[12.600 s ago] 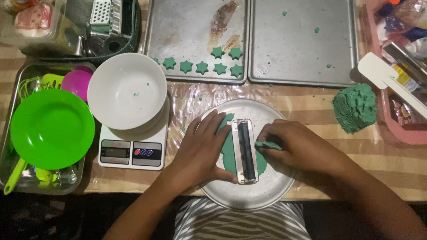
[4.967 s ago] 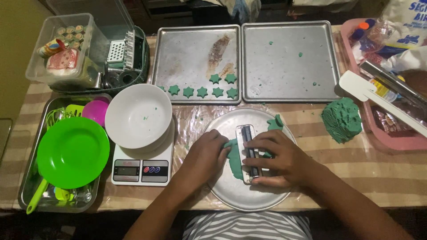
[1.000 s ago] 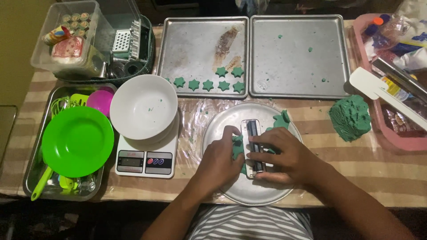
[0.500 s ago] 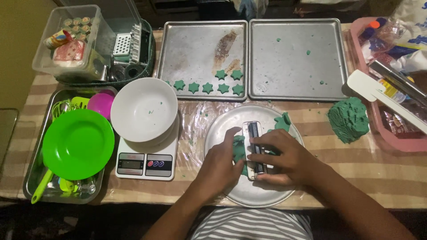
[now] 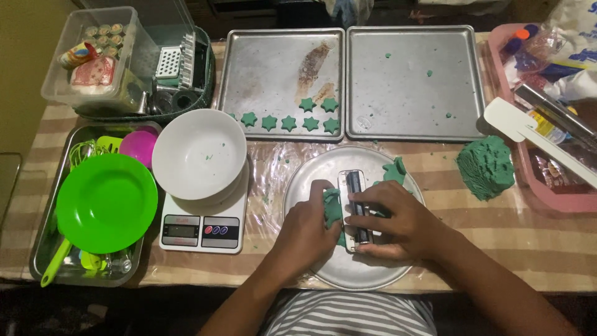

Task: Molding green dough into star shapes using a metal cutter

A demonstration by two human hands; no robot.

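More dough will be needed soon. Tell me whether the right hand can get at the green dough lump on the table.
Probably yes. The right hand is on the metal press, but the green dough lump lies uncovered just to its right, with only bare table between them.

Matt green dough (image 5: pixel 333 205) on a dull metal plate (image 5: pixel 311 180), glossy white plastic bowl (image 5: pixel 199 152) nearby

I see warm, rather dim light coming from above. The metal baking trays (image 5: pixel 348 81) give a soft glare, and the plastic sheet (image 5: pixel 273 168) shines a little. The bottom edge is dark. The focus is sharp, with slight bending at the corners.
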